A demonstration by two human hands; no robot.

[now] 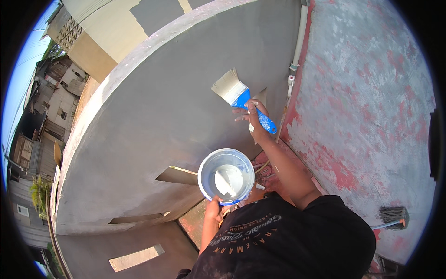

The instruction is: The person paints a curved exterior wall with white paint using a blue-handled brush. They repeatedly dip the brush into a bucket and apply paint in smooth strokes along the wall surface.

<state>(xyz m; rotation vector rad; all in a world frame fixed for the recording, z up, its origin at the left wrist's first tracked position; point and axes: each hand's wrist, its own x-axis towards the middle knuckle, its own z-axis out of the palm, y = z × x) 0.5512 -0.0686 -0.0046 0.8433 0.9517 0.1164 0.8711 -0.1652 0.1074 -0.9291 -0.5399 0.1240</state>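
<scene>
A wide paintbrush (240, 97) with pale bristles and a paint-spotted blue handle is gripped in my right hand (253, 111). Its bristles point up and to the left, in front of the grey wall (153, 111); I cannot tell whether they touch it. Below, a round plastic bucket (203, 174) with whitish paint inside is held at its near rim by my left hand (213, 210). White spots mark my right hand. The fingers of my left hand are partly hidden under the bucket.
The grey wall has slot-like openings (137, 258) low on the left. A white pipe (296, 51) runs down its right corner. On the right, a patchy grey and red wall (367, 102) carries a brush head (393, 217) near its lower end. Houses (55, 102) stand beyond.
</scene>
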